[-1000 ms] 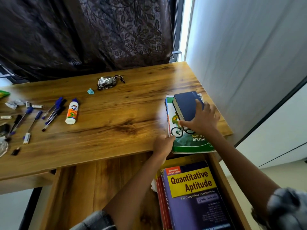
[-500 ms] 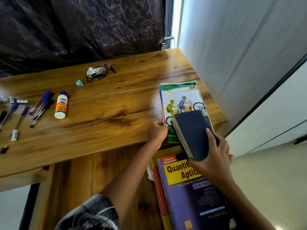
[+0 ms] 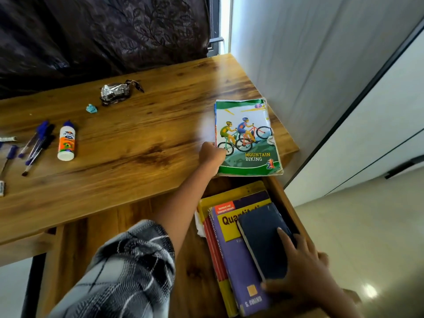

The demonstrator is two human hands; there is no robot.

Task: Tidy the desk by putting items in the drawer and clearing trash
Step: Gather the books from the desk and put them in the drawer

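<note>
A dark blue book lies on the purple "Quantitative Aptitude" book inside the open wooden drawer. My right hand holds the blue book at its near right corner, fingers on its cover and thumb at its near edge. On the desk's near right corner sits the "Mountain Biking" book. My left hand grips that book's left edge near the desk's front.
A glue bottle and several blue pens lie at the desk's left. A crumpled foil wrapper and a small blue scrap sit farther back. A white wall stands close on the right.
My right hand carried the dark blue book off the "Mountain Biking" book, down over the desk edge and onto the purple book in the drawer. My left hand stayed at the left edge.
</note>
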